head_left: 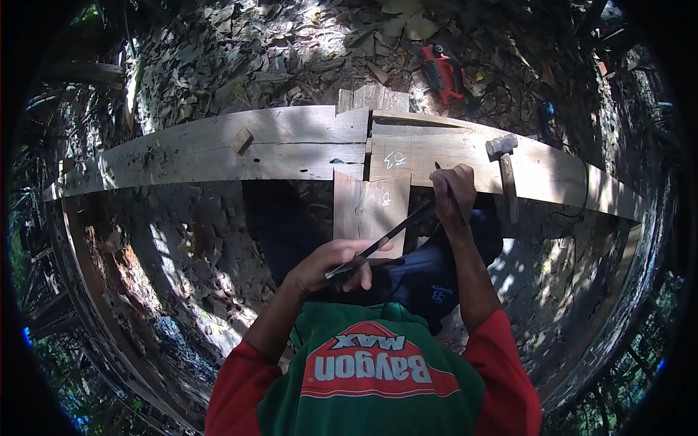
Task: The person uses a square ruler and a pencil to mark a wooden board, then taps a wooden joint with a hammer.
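Observation:
My left hand [333, 263], in front of my body, grips one end of a long dark flat bar [398, 231] between thumb and fingers. The bar slants up to the right, its far end close under my right hand [454, 190]. Closed fingers of my right hand hold a slim dark pencil-like stick [457, 207], its pointed tip near the front edge of the right plank [451, 149]. White handwritten marks show on that plank. The left plank [218, 149] meets it at a dark gap, over a short crosspiece [367, 207] that juts toward me.
A hammer [507, 174] lies across the right plank, its handle overhanging the near edge. On the left plank sits a small wood block [243, 140]. Beyond the planks, a red and black power tool [442, 75] rests on leaf-covered ground [291, 65].

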### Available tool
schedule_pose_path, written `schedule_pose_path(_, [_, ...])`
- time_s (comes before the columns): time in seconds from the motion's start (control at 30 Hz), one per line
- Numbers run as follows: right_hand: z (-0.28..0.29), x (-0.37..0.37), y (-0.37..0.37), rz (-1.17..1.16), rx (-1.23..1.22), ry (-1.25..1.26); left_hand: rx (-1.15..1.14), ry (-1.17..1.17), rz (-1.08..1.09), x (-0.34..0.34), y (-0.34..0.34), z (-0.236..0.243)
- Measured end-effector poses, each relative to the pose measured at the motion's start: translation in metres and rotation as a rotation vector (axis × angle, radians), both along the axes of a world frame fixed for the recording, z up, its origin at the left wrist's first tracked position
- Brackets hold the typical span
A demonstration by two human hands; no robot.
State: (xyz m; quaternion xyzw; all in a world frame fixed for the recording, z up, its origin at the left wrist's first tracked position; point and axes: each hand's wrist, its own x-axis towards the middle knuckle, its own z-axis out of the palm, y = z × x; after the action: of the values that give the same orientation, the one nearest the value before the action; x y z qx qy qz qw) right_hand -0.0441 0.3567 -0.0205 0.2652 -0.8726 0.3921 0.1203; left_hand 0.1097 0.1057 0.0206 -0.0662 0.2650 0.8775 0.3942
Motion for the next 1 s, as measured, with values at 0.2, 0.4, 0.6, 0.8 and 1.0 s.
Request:
schedule_pose_path(0.2, [-0.02,-0.015,-0.023,-0.155,0.037,-0.041,-0.961,0.431,-0.079,-0.003,0.045,0.011])
schedule_pose_path(0.4, [-0.044,0.001,-0.045,-0.14,-0.036,-0.198,-1.351,0.569,-0.08,0.035,0.071,-0.062])
schedule_pose_path(0.6, [-0.065,0.013,-0.042,-0.071,0.049,-0.321,-1.432,0.519,-0.144,0.033,0.082,-0.078])
schedule_pose_path(0.8, [-0.073,0.011,-0.046,-0.068,0.114,-0.218,-1.494,0.446,-0.059,0.026,0.098,-0.084])
schedule_pose_path(1.0, [-0.072,0.006,-0.046,-0.065,0.18,-0.233,-1.523,0.498,-0.087,0.021,0.099,-0.084])
